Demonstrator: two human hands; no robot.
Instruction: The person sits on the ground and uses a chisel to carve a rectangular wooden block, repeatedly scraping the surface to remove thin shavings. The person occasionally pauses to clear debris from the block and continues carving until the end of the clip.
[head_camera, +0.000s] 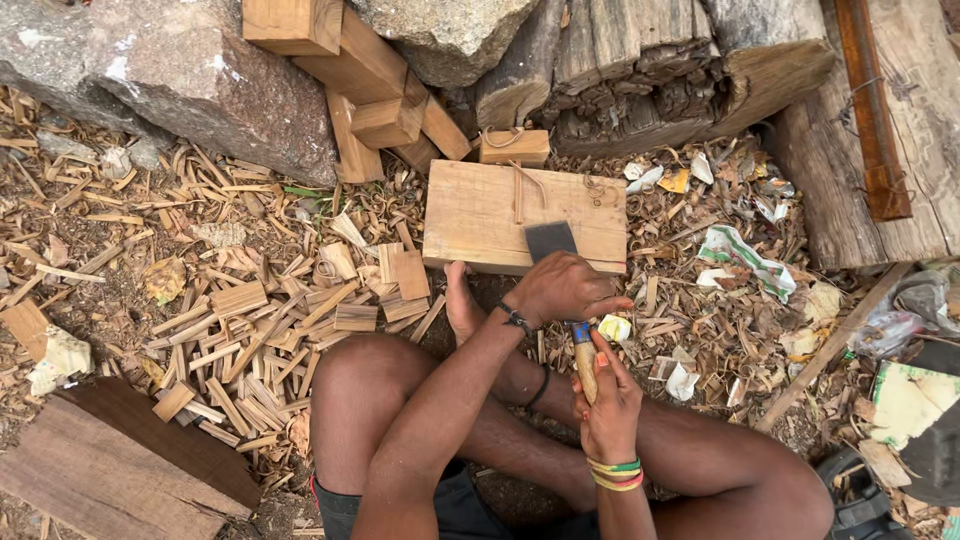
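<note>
I sit cross-legged on the ground. My left hand, with a black wristband, is closed over the top of a tool just below its flat dark blade. My right hand, with coloured bracelets at the wrist, grips the tool's wooden handle under a blue collar. The blade lies against the near edge of a pale rectangular wooden block in front of me. My bare foot rests just below that block.
Split wood strips and shavings cover the ground to the left. Stacked wood offcuts, rocks and logs stand behind the block. A thick plank with a rusty bar lies right; paper scraps are scattered nearby.
</note>
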